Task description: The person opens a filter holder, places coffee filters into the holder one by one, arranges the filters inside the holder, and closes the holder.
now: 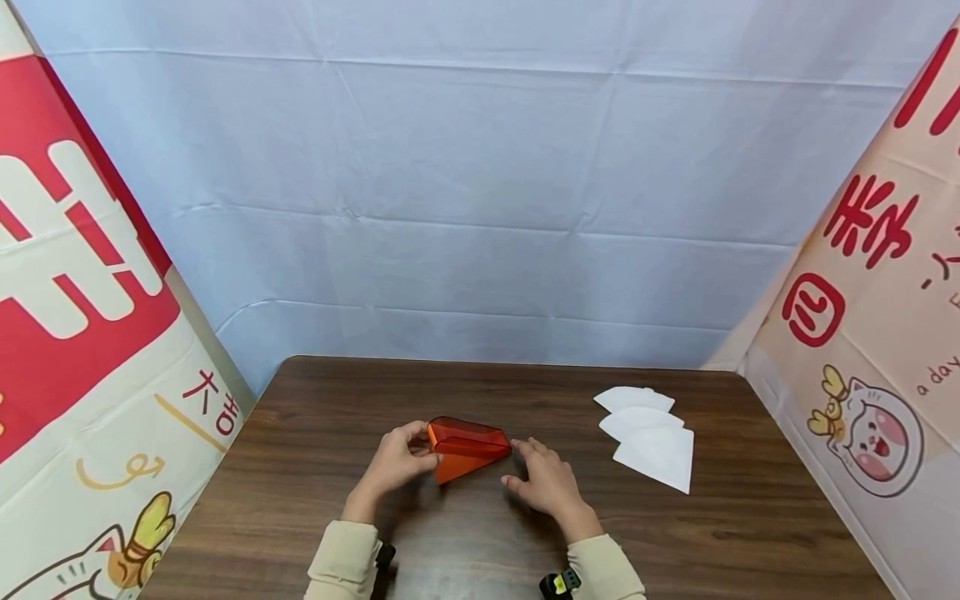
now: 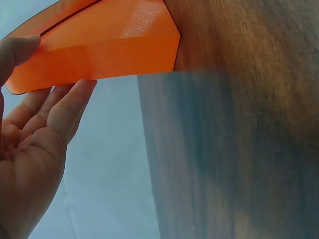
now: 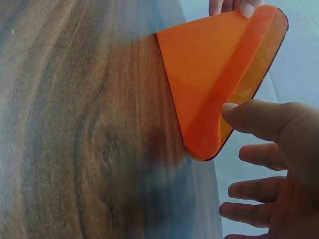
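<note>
An orange see-through plastic holder (image 1: 471, 458), wedge-shaped with a rounded wide end, stands over the table in front of me. My left hand (image 1: 397, 463) grips its wide left end, thumb on the near side. In the left wrist view the fingers of that hand (image 2: 42, 134) lie along the holder's other face (image 2: 109, 57). At the narrow right end is my right hand (image 1: 550, 483), its fingers spread and relaxed. From the right wrist, the thumb of this hand (image 3: 291, 149) overlaps the holder's edge near the narrow tip, while the other fingers stay apart from it.
Several white fan-shaped paper filters (image 1: 660, 454) lie overlapping on the right side of the dark wooden table (image 1: 337, 400). A pale blue cloth (image 1: 465, 167) hangs behind the table's far edge. Printed banners (image 1: 847, 375) flank both sides.
</note>
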